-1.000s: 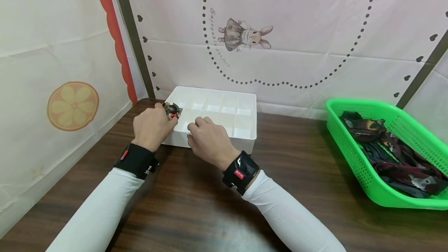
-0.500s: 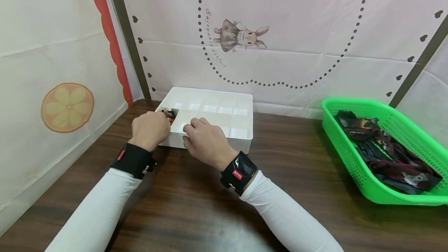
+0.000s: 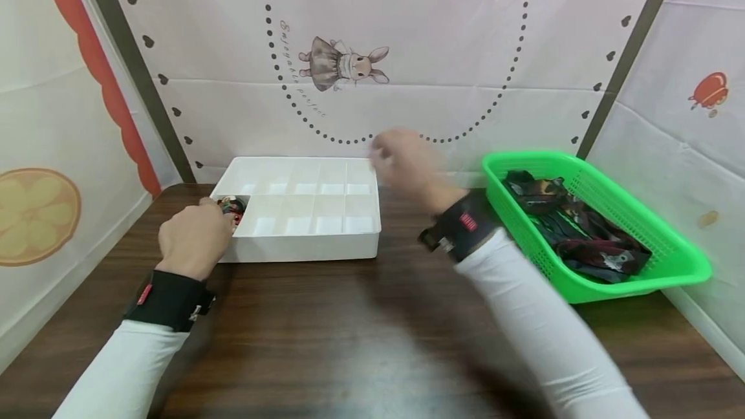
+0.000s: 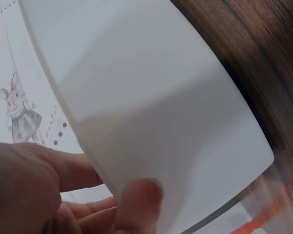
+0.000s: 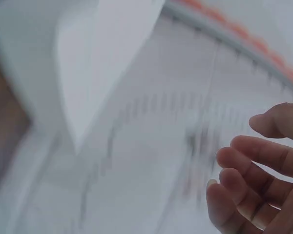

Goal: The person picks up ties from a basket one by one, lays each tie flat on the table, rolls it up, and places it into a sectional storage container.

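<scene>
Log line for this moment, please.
left hand: at white compartment tray, patterned roll | right hand: empty, near green basket

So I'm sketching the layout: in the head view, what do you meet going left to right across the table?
Left hand → white divided box → right hand → green basket.

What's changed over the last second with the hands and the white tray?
The right hand left the front of the white compartment tray and swung up and right toward the green basket; it is empty, fingers relaxed. The left hand stays at the tray's near-left corner, by the dark patterned item now lying in that compartment. Tray and basket are unmoved.
</scene>
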Motion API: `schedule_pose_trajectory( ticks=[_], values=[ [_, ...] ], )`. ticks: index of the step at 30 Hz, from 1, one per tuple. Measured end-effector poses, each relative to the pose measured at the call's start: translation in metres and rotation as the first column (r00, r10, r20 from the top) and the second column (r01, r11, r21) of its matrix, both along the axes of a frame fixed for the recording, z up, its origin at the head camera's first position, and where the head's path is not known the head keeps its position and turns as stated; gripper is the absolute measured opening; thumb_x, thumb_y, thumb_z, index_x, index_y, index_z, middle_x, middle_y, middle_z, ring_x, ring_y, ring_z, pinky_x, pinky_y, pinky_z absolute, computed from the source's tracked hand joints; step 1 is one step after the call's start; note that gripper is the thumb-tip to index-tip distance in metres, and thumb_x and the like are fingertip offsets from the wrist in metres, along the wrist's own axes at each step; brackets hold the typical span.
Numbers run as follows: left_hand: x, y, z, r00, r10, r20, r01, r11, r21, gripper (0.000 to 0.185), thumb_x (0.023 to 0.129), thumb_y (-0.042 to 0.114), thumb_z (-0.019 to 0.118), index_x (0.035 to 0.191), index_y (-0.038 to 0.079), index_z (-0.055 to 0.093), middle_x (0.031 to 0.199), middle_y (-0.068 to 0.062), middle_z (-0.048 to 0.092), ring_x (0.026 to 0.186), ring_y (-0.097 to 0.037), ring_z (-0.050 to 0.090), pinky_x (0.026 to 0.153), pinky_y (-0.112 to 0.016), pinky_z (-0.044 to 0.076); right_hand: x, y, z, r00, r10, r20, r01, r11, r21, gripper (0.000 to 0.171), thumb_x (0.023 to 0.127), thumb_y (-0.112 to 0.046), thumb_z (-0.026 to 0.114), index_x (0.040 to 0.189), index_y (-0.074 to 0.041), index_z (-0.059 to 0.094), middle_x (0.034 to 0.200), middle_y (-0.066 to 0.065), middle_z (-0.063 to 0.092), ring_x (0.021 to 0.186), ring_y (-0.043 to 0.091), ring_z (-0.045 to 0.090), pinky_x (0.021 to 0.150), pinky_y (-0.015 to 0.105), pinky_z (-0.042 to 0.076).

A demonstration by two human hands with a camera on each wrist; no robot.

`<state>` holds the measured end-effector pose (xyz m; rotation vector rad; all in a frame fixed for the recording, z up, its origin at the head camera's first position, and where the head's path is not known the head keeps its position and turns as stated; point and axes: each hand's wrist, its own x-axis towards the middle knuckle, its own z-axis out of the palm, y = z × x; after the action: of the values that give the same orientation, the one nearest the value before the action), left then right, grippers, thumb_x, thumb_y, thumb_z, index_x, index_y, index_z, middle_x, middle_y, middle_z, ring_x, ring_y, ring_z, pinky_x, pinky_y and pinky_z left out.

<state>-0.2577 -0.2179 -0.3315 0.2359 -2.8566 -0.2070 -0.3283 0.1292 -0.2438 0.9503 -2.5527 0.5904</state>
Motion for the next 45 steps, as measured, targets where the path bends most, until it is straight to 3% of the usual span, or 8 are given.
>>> schedule_pose_trajectory(
  ticks=[7,10,17,23,29,34,40,45],
  values=[
    [0.003,-0.001,0.004,0.998,-0.004,-0.064,0.001,0.999,-0.035,0.044,0.100,0.023,0.070,0.090,-0.020,0.067,0.081,-0.035,0.052,0.058,-0.045,0.058,0.044,-0.052,0.045,-0.043,0.139,0.042,0.946,-0.322,0.040,0.316,0.943,0.102,0.031,0.104,-0.017,0.056,0.121,0.006,0.068,0.119,0.027,0.070,0.109,0.043,0.065,0.092,0.058,0.052],
    [0.004,-0.007,0.006,0.997,-0.008,-0.078,0.007,1.000,-0.012,0.043,0.100,0.023,0.068,0.085,-0.018,0.067,0.081,-0.033,0.051,0.057,-0.044,0.056,0.044,-0.051,0.045,-0.056,0.186,0.027,0.921,-0.380,0.082,0.355,0.909,0.221,0.032,0.101,-0.015,0.057,0.120,0.009,0.068,0.113,0.029,0.070,0.100,0.044,0.066,0.083,0.059,0.053],
    [0.012,-0.013,0.009,0.984,-0.080,-0.156,0.100,0.988,0.121,0.044,0.097,0.031,0.065,0.067,-0.001,0.061,0.059,-0.011,0.050,0.051,-0.028,0.047,0.041,-0.040,0.034,-0.073,0.245,-0.041,0.876,-0.434,0.209,0.318,0.847,0.427,0.012,0.091,-0.008,0.064,0.079,-0.006,0.063,0.074,0.007,0.059,0.069,0.029,0.056,0.057,0.044,0.044],
    [0.025,0.004,0.030,0.958,-0.132,-0.255,0.181,0.967,0.181,0.039,0.101,0.034,0.067,0.101,-0.005,0.071,0.057,-0.003,0.055,0.052,-0.024,0.047,0.041,-0.036,0.032,-0.082,0.265,-0.076,0.849,-0.466,0.248,0.301,0.813,0.498,0.018,0.096,-0.014,0.067,0.104,0.001,0.071,0.092,0.018,0.069,0.082,0.037,0.064,0.066,0.055,0.052],
    [0.031,0.022,0.047,0.913,-0.234,-0.334,0.298,0.942,0.155,0.033,0.101,0.034,0.070,0.095,0.001,0.073,0.056,0.001,0.055,0.052,-0.022,0.048,0.042,-0.035,0.032,-0.082,0.276,-0.085,0.856,-0.461,0.235,0.300,0.812,0.501,0.010,0.092,-0.005,0.064,0.096,0.000,0.072,0.089,0.018,0.069,0.079,0.037,0.065,0.064,0.056,0.052],
    [0.034,0.032,0.050,0.885,-0.276,-0.375,0.343,0.931,0.124,0.033,0.100,0.032,0.072,0.095,0.000,0.074,0.057,0.000,0.055,0.051,-0.020,0.047,0.042,-0.035,0.031,-0.073,0.277,-0.057,0.888,-0.429,0.165,0.345,0.860,0.377,0.015,0.095,-0.007,0.061,0.095,0.001,0.073,0.084,0.015,0.069,0.077,0.035,0.064,0.064,0.056,0.052],
    [0.040,0.046,0.053,0.858,-0.324,-0.399,0.393,0.914,0.104,0.028,0.100,0.031,0.072,0.096,0.003,0.074,0.061,0.000,0.059,0.050,-0.018,0.047,0.043,-0.034,0.033,-0.041,0.254,0.010,0.924,-0.383,0.012,0.376,0.910,0.173,0.023,0.104,-0.011,0.059,0.104,0.009,0.070,0.078,0.016,0.066,0.065,0.030,0.056,0.058,0.044,0.042],
    [0.049,0.057,0.054,0.805,-0.364,-0.468,0.448,0.891,0.078,0.019,0.098,0.026,0.073,0.095,0.007,0.074,0.062,0.003,0.057,0.047,-0.014,0.040,0.042,-0.033,0.029,-0.010,0.206,0.066,0.942,-0.301,-0.145,0.313,0.947,0.068,0.020,0.107,-0.015,0.061,0.101,0.000,0.072,0.076,0.011,0.062,0.059,0.025,0.049,0.057,0.037,0.033]
  ],
)
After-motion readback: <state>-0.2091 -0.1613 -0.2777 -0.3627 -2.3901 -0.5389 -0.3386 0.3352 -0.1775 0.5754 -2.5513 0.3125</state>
